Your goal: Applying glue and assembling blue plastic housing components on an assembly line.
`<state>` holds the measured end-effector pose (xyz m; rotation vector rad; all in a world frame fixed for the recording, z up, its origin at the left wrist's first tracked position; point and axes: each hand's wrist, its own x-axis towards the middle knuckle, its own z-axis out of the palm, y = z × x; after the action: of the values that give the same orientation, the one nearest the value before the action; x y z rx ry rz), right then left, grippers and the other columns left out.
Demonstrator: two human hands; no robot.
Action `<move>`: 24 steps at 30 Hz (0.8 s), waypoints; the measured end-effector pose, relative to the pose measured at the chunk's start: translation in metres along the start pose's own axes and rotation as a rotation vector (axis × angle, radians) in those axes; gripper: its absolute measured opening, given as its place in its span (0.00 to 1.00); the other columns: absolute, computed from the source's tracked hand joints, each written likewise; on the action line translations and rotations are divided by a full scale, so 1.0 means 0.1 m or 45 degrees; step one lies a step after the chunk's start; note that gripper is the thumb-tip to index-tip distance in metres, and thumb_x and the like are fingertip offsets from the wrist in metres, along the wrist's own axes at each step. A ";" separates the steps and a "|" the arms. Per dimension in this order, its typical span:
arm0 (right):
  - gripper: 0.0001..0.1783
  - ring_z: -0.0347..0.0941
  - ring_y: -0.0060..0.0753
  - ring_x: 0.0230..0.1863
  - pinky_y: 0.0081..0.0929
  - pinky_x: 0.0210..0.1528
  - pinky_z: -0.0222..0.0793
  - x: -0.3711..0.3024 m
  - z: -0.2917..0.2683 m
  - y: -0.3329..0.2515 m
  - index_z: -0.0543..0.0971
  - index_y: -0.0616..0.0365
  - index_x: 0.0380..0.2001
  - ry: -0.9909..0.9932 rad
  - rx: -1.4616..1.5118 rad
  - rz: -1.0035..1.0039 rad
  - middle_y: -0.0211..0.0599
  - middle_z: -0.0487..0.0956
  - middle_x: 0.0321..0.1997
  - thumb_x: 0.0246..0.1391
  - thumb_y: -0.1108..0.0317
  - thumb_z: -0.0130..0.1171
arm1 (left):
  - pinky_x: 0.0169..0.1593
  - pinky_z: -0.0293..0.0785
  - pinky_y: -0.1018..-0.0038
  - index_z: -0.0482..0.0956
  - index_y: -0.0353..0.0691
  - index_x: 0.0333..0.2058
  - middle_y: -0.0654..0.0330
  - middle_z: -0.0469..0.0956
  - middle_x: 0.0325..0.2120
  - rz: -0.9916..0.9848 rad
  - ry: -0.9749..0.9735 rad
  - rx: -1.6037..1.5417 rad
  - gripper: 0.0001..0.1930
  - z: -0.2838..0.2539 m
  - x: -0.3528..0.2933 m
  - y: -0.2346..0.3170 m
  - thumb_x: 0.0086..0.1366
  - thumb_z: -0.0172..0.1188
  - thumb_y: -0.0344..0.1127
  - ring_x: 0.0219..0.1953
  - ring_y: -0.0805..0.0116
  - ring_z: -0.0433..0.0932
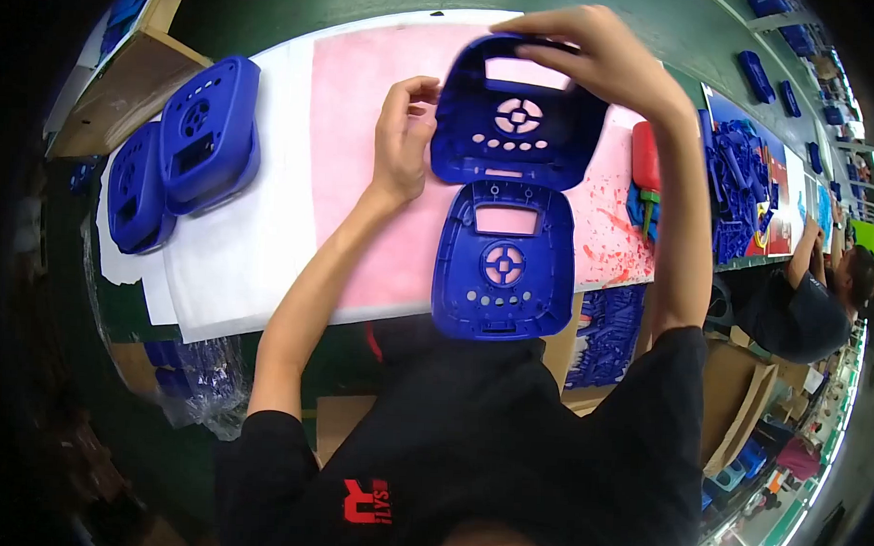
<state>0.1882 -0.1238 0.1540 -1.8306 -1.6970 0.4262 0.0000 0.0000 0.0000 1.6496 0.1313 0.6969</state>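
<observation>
My right hand (598, 62) grips the far rim of a blue plastic housing shell (462, 120), with the fingers over the edge and the thumb inside. This shell is tilted up, its hollow inside facing me, and has a rectangular window, a round cut-out pattern and a row of small holes. Beside its left edge is my left hand (401, 142), fingers loosely bent and apart from the thumb; any contact with the rim is hard to make out. A matching blue shell (456, 283) lies hollow side up at the near table edge, meeting the first shell's lower edge.
Two blue housings (211, 135) lean together on white sheeting at the left. A pink mat (352, 222) covers the table's middle. On the right are a red bottle (643, 150) with a green tip and piled blue parts (734, 177). A co-worker (792, 309) sits further right.
</observation>
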 end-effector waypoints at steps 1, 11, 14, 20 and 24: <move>0.17 0.78 0.43 0.38 0.31 0.42 0.71 0.12 -0.01 0.08 0.77 0.62 0.43 -0.018 -0.256 -0.010 0.52 0.79 0.37 0.48 0.69 0.59 | 0.51 0.63 0.69 0.64 0.33 0.51 0.51 0.65 0.49 0.005 0.063 -0.022 0.30 0.04 0.01 0.03 0.51 0.58 0.41 0.48 0.62 0.67; 0.23 0.74 0.45 0.46 0.36 0.49 0.68 -0.46 0.00 -0.02 0.74 0.58 0.48 0.370 -0.746 0.170 0.47 0.78 0.43 0.51 0.57 0.59 | 0.50 0.67 0.72 0.69 0.35 0.50 0.54 0.67 0.44 0.051 0.165 0.442 0.23 0.16 0.04 0.10 0.52 0.53 0.25 0.46 0.63 0.69; 0.36 0.76 0.54 0.37 0.42 0.42 0.70 -1.00 -0.13 0.22 0.75 0.60 0.44 0.550 -1.065 0.571 0.51 0.79 0.35 0.47 0.37 0.54 | 0.50 0.68 0.72 0.73 0.37 0.47 0.54 0.68 0.44 0.063 0.178 0.475 0.22 0.11 0.02 0.11 0.49 0.52 0.24 0.46 0.63 0.69; 0.47 0.77 0.54 0.34 0.39 0.37 0.73 -1.73 -0.08 0.57 0.73 0.72 0.38 0.150 -0.897 1.205 0.59 0.78 0.31 0.37 0.30 0.58 | 0.54 0.64 0.67 0.77 0.37 0.40 0.52 0.69 0.45 0.286 0.165 0.553 0.20 0.12 0.03 0.14 0.44 0.52 0.29 0.48 0.54 0.68; 0.43 0.78 0.48 0.32 0.34 0.35 0.73 -1.80 -0.09 0.70 0.75 0.71 0.35 0.232 -0.735 1.183 0.54 0.79 0.29 0.33 0.34 0.62 | 0.55 0.59 0.62 0.78 0.39 0.33 0.54 0.73 0.40 0.548 -0.055 0.607 0.17 0.15 0.02 0.25 0.42 0.53 0.36 0.50 0.54 0.68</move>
<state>0.2248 -0.3016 0.0886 -2.9361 -0.7834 0.1039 0.0020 -0.0169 0.0238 2.1812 -0.1030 1.0084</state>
